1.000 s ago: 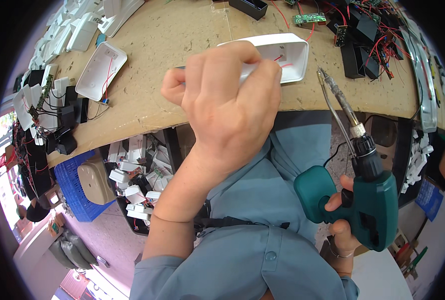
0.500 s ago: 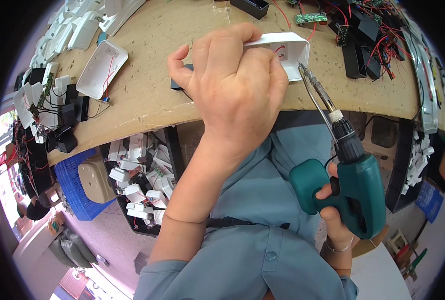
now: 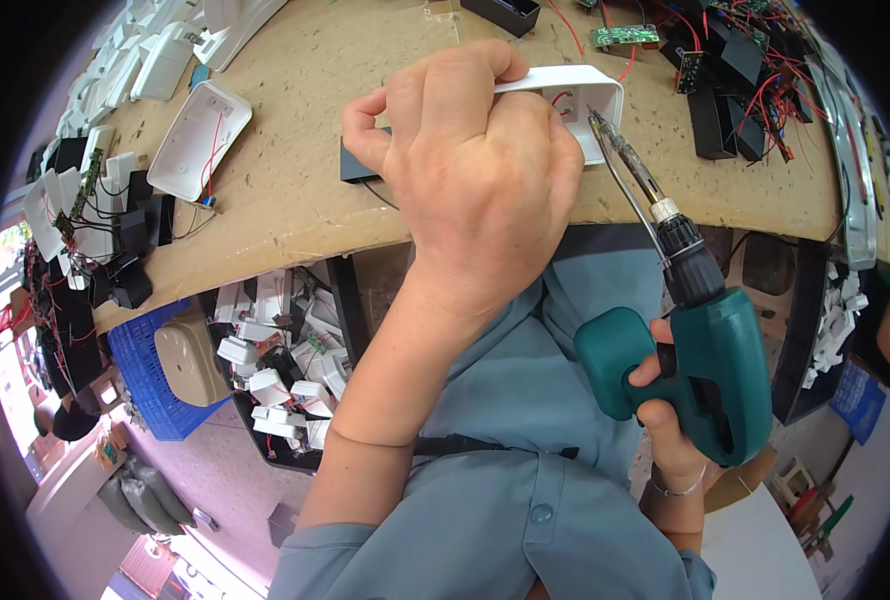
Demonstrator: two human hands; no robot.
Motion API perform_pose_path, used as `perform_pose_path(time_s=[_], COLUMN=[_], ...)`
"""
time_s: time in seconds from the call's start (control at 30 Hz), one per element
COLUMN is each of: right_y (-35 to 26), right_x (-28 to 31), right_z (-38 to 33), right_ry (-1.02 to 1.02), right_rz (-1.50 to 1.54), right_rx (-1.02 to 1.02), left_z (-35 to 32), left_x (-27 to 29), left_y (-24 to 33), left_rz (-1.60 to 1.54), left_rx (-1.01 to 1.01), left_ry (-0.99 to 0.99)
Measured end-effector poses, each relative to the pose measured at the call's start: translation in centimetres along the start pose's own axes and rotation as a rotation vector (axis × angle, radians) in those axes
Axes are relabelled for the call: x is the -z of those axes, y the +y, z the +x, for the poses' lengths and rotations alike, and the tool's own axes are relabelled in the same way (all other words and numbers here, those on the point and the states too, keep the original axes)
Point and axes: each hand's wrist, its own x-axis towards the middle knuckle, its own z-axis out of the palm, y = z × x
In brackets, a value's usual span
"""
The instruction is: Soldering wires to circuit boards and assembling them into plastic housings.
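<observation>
My left hand (image 3: 490,170) is closed over an open white plastic housing (image 3: 599,90) at the table's near edge, and covers its left part. Inside the housing a short red wire (image 3: 562,97) shows beside small metal contacts. My right hand (image 3: 673,440) grips a dark green soldering gun (image 3: 730,375), with fingers at its black trigger. The gun's hot tip and thin solder feed tube (image 3: 615,160) reach into the housing's open side, close to the contacts; whether they touch is too small to tell. Behind my left hand lies a black box (image 3: 355,164), partly hidden.
Another white housing (image 3: 197,140) with a red wire lies to the left. White shells (image 3: 165,65) pile up at the far left. Circuit boards (image 3: 625,35), black boxes (image 3: 710,125) and red wires crowd the right. Below the table stands a bin of white parts (image 3: 285,360).
The soldering gun has moved slightly up and to the left, and its tip is a little deeper in the white housing. My left hand has shifted only slightly.
</observation>
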Motion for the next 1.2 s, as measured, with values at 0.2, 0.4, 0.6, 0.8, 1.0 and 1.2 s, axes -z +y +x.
perform_pose_path(time_s=[0.2,0.4,0.6,0.8,1.0,1.2], right_y=[-0.1,-0.7,-0.4,-0.7,-0.9,-1.2], right_x=[-0.5,-0.9,-0.7,-0.8,-0.7,-0.6], right_z=[0.7,1.2,1.4,1.6,1.7,1.2], right_ry=[0.040,0.051,0.021,0.023,0.021,0.068], right_rz=[0.016,0.079,0.056,0.066,0.049,0.013], right_rx=[0.009,-0.055,-0.017,-0.042,-0.019,-0.038], left_z=[0.0,0.0,0.1,0.1,0.1,0.1], left_x=[0.1,0.2,0.3,0.3,0.4,0.3], left_y=[-0.1,-0.2,-0.3,-0.3,-0.3,-0.3], left_rz=[-0.005,0.022,0.048,0.058,0.047,0.041], left_rx=[0.003,-0.029,-0.056,-0.061,-0.055,-0.051], left_ry=[-0.029,-0.027,-0.012,-0.010,-0.010,-0.001])
